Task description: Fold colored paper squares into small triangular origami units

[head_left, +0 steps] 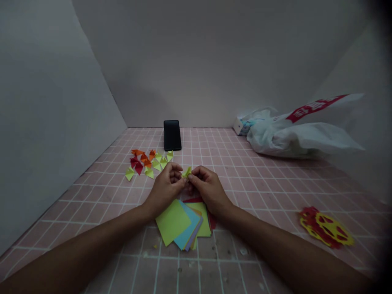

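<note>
Between my two hands is a small yellow folded paper piece (187,172), raised above the table. My left hand (170,178) pinches its left side with thumb and fingers. On the other side, my right hand (206,182) grips it the same way, thumb toward me. Below my wrists lies a fanned stack of square paper sheets (173,222) in yellow-green, blue, purple and red. To the left of my left hand sit several small folded paper pieces (144,159) in red, orange and pale yellow.
A black phone (172,135) lies beyond my hands. At the back right, a white plastic bag (284,136) rests by a tissue box (243,126). Red and yellow paper cut-outs (333,229) lie at the right. Walls border the pink gridded tabletop (263,192).
</note>
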{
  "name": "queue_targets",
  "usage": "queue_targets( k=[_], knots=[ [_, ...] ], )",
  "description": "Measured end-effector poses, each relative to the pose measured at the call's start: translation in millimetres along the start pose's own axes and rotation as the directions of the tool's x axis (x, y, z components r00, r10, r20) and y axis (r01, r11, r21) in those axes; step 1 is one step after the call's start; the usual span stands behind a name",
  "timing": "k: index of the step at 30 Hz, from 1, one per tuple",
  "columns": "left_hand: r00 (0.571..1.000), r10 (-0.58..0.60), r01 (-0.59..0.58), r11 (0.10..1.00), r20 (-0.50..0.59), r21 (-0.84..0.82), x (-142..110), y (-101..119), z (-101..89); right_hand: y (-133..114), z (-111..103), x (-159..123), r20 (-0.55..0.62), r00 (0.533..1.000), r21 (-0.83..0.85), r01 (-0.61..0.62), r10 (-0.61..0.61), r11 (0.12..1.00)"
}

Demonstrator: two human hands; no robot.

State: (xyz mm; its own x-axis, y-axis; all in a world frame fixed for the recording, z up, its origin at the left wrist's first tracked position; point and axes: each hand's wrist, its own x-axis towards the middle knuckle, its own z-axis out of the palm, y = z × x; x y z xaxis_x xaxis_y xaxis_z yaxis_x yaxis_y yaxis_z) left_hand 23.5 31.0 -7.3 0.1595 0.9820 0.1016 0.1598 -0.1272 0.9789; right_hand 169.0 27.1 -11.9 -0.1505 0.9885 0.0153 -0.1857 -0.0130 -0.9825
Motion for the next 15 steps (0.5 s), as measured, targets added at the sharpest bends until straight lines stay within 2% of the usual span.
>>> queue_targets(
  k=[4,8,11,15],
  knots=[
    [0.998,0.03,-0.026,0.995,-0.049,0.092,-0.2,1.8,-0.2,-4.3,-2.7,1.3,-0.003,0.997,-0.123,0.081,-0.082,0.989],
    [0.998,0.066,-0.063,0.978,-0.011,0.197,-0.9,4.3,0.1,-8.3,-5.7,2.8,-0.014,0.979,-0.324,0.186,-0.201,0.928],
    [0.997,0.081,-0.082,0.972,0.016,0.218,-0.9,2.9,0.2,-7.6,-7.1,3.3,-0.028,0.979,-0.37,0.179,-0.204,0.912],
    [0.998,0.062,-0.06,0.98,-0.001,0.188,0.1,-1.0,0.1,-6.1,-7.8,3.5,-0.078,0.984,-0.342,0.126,-0.162,0.931]
  ],
)
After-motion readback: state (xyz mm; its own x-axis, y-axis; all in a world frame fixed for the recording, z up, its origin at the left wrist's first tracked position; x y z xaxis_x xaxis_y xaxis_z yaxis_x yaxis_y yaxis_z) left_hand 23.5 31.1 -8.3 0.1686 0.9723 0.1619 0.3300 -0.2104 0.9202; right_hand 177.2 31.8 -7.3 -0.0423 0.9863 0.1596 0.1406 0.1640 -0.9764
